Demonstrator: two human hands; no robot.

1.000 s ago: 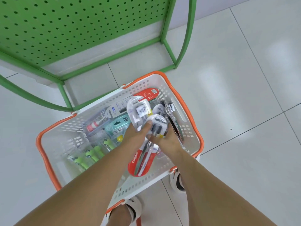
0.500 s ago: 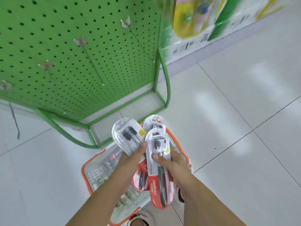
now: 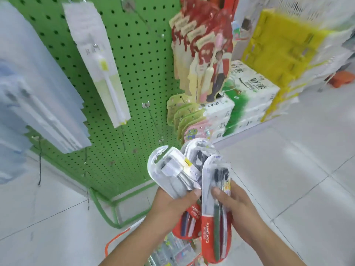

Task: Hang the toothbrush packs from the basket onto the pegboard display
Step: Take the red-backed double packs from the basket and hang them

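The left hand [image 3: 173, 205] holds one toothbrush pack [image 3: 171, 172] tight, thumb on its front, and the right hand [image 3: 233, 205] holds a red-bottomed pack [image 3: 215, 212] the same way. Both packs are up in the air, close together. The green pegboard [image 3: 138, 60] is behind them, and the orange-rimmed basket [image 3: 115, 240] is below on the floor.

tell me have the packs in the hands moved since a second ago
Yes. The packs have come up out of the basket and now sit level with the lower pegboard, gripped by both hands.
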